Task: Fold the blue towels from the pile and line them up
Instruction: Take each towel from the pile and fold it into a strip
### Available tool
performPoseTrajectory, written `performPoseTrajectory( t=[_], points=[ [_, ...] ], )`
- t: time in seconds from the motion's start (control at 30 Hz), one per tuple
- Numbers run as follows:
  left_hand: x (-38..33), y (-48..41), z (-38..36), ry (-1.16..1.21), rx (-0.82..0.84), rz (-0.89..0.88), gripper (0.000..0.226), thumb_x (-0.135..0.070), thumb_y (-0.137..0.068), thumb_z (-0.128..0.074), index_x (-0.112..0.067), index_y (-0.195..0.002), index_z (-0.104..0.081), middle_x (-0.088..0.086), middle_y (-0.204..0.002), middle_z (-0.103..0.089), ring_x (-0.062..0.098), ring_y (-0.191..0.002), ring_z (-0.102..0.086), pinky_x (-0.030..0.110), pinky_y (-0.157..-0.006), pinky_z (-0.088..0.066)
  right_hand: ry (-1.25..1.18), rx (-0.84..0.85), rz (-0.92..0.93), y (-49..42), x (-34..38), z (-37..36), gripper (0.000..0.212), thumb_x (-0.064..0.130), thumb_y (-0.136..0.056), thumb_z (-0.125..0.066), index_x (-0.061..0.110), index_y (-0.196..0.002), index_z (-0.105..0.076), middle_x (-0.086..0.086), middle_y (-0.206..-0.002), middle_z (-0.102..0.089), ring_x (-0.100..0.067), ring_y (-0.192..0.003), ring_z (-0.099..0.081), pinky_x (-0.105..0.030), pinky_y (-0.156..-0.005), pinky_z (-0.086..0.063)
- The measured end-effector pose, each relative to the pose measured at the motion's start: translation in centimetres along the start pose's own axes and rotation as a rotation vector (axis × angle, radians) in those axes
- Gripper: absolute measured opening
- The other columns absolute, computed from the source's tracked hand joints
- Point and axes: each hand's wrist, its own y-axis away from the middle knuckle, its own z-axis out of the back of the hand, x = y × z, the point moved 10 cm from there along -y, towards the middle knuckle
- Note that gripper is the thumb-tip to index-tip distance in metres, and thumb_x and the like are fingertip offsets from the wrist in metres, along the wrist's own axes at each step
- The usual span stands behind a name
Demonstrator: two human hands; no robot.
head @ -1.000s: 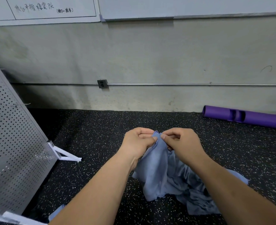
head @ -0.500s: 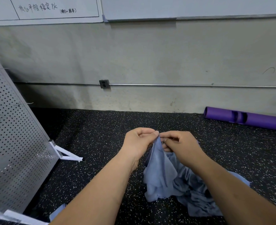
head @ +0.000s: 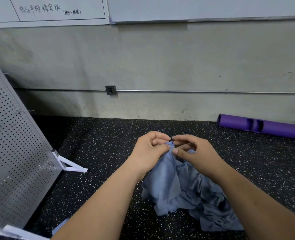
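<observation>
Both hands meet over the floor (head: 100, 144), at about the middle of the view. The left hand (head: 150, 149) has its fingers curled in and pinches the top edge of 1 towel (head: 164, 179). The right hand (head: 193, 151) pinches the same edge just beside it between thumb and forefinger, its other fingers loosely bent. The 2 hands nearly touch at the fingertips.

The towel hangs down from that pinch in loose folds, its lower edge reaching the floor. It touches the pile (head: 212, 210), a crumpled blue heap lying on the floor under the right forearm.

A scrap of blue cloth (head: 60, 226) shows at the near edge of the floor, under the left forearm. A pegboard (head: 9, 153) leans along the floor's left edge on a white foot (head: 70, 166). A purple tube (head: 264, 127) lies at the far right, against the wall (head: 160, 58).
</observation>
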Motion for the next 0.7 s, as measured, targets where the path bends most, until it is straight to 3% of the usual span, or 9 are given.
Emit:
performPoseTrajectory(
  t=[0.17, 0.33, 0.6, 0.7],
  points=[
    [-0.2, -0.2, 0.3, -0.119, -0.003, -0.041, 0.025, 0.005, -0.09, -0.067, -0.016, -0.1, -0.075, -0.002, -0.082, -0.076, 0.009, -0.078, -0.064, 0.025, -0.078, -0.052, 0.089, 0.053, 0.019, -0.1, -0.1, -0.7, 0.007, 0.017, -0.09, -0.083, 0.022, -0.094, -0.079, 0.004, -0.086, -0.077, -0.005, -0.077, -0.067, -0.018, -0.072, -0.054],
    [-0.6, -0.3, 0.5, -0.176, 0.001, -0.093, 0.016, -0.001, -0.09, -0.08, -0.012, -0.103, -0.078, 0.009, -0.091, -0.079, 0.009, -0.077, -0.065, 0.025, -0.077, -0.058, 0.118, -0.002, 0.077, -0.3, 0.1, -0.8, 0.011, 0.018, -0.091, -0.082, 0.025, -0.091, -0.074, 0.005, -0.083, -0.073, -0.008, -0.074, -0.064, -0.029, -0.071, -0.058],
    [-1.2, -0.5, 1.8, -0.423, -0.046, -0.195, 0.009, -0.013, -0.097, -0.075, -0.021, -0.095, -0.079, 0.0, -0.091, -0.076, 0.007, -0.082, -0.065, 0.025, -0.084, -0.055, 0.249, -0.027, 0.096, 0.0, 0.3, -0.5, 0.018, 0.019, -0.086, -0.086, 0.032, -0.09, -0.074, 0.01, -0.082, -0.071, -0.003, -0.07, -0.06, -0.018, -0.069, -0.054],
    [-1.4, -0.6, 2.0, -0.472, -0.059, -0.228, 0.011, -0.017, -0.099, -0.072, -0.027, -0.096, -0.077, -0.007, -0.089, -0.074, 0.015, -0.087, -0.068, 0.03, -0.085, -0.056, 0.319, -0.003, 0.047, -0.1, -0.7, -0.6, 0.022, 0.019, -0.083, -0.089, 0.032, -0.09, -0.073, 0.012, -0.079, -0.07, -0.001, -0.065, -0.059, -0.019, -0.068, -0.055]
  ],
)
